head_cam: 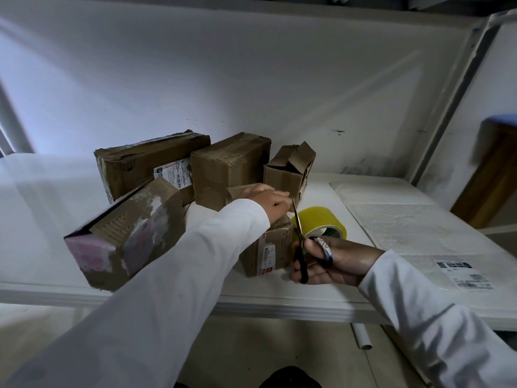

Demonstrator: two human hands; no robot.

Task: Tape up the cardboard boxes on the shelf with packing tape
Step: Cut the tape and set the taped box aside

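Observation:
Several brown cardboard boxes lie on the white shelf (84,214). My left hand (268,198) rests flat on top of the small front box (268,252), which has a printed label on its side. My right hand (333,261) grips black-handled scissors (300,242), blades pointing up beside that box's right edge. A roll of yellow packing tape (321,222) lies just behind the scissors. A box with open flaps (288,172) stands behind my left hand.
A large tilted box with pink patches (126,233) sits at the shelf's front left. Two closed boxes (151,166) (229,166) stand at the back. White sheets and a shipping label (461,273) lie on the right. A white tube (362,336) lies below the shelf.

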